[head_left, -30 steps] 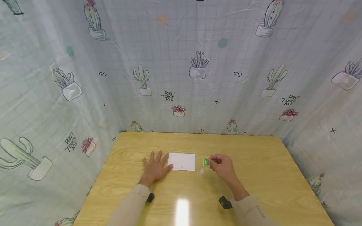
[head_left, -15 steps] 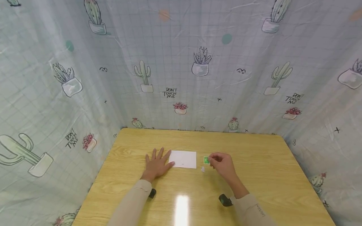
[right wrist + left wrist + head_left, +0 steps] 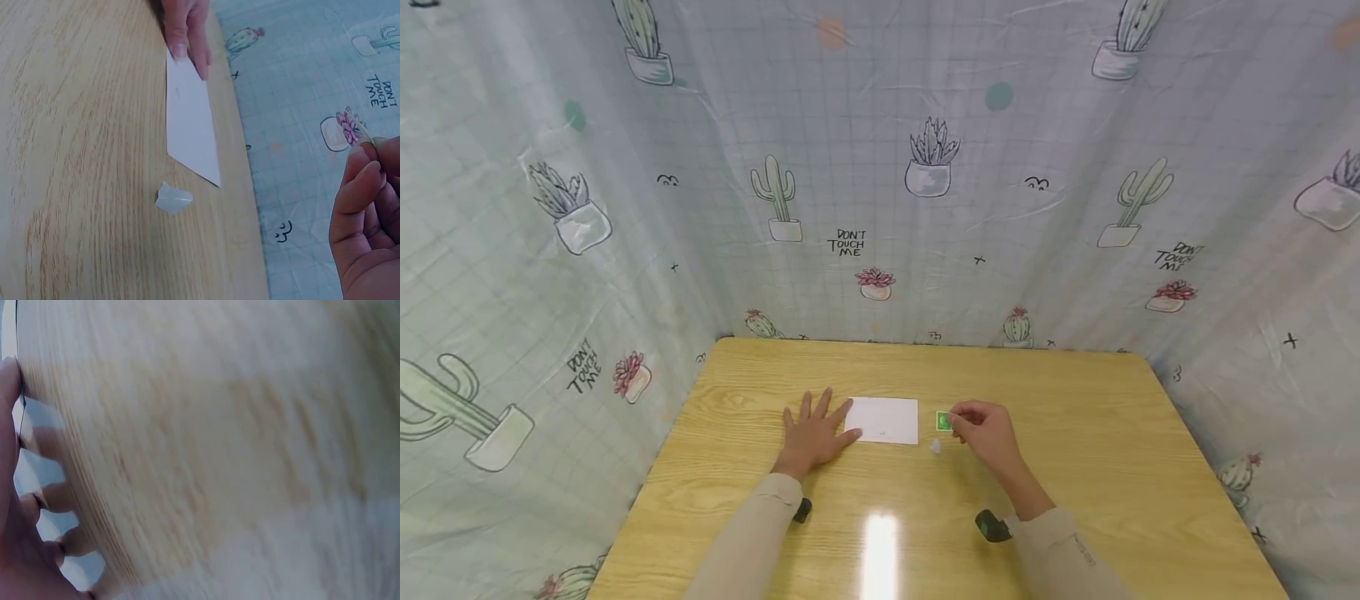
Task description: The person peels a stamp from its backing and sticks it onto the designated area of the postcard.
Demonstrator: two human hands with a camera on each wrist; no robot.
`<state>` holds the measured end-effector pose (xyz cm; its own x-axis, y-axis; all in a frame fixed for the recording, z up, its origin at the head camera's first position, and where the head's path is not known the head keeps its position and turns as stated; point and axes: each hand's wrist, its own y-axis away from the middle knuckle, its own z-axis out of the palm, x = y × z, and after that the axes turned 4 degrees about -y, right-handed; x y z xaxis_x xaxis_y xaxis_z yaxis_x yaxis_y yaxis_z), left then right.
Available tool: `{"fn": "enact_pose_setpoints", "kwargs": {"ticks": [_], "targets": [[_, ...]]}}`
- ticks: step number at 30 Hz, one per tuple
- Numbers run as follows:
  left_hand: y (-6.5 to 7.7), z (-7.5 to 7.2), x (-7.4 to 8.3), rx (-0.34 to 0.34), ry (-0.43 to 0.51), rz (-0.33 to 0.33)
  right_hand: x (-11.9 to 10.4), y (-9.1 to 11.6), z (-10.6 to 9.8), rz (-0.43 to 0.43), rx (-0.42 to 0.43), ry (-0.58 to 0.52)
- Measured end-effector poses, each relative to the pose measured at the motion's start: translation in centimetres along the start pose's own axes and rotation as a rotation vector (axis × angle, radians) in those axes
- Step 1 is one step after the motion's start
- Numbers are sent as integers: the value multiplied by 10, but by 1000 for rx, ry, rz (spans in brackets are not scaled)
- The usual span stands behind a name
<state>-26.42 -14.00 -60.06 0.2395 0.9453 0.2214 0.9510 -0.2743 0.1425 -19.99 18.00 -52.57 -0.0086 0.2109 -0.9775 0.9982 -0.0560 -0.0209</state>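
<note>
A white envelope-like paper (image 3: 883,419) lies flat on the table. My left hand (image 3: 812,437) rests at its left end with fingers spread, the thumb and index finger on the paper's edge. Right of the paper, my right hand (image 3: 992,433) pinches a small green stamp (image 3: 943,421) with a white border between thumb and index finger. In the right wrist view the stamp (image 3: 365,132) shows nearly edge-on, raised off the table, and the fingers hide part of it. A small curled whitish scrap (image 3: 173,199) lies near the paper's right end.
The wooden table (image 3: 1060,392) reaches back to a cactus-printed curtain (image 3: 962,225), which also hangs at both sides. A bright light reflection (image 3: 880,554) shows near the front. A dark wrist camera (image 3: 992,526) sits by the right sleeve.
The head view has shifted slightly. Both hands stay in place: the left on the white paper, the right still pinching the stamp.
</note>
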Motion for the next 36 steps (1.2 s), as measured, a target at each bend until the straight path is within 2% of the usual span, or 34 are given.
{"fn": "enact_pose_setpoints", "kwargs": {"ticks": [9, 16, 21, 36], "targets": [[0, -4, -1, -9, 42, -12, 5, -8, 7, 38, 0, -15], [0, -3, -1, -42, 18, -33, 10, -11, 12, 68, 0, -25], [0, -6, 2, -28, 34, -32, 14, -17, 14, 71, 14, -19], [2, -9, 2, -47, 73, -45, 23, -30, 23, 107, 32, -39]]}}
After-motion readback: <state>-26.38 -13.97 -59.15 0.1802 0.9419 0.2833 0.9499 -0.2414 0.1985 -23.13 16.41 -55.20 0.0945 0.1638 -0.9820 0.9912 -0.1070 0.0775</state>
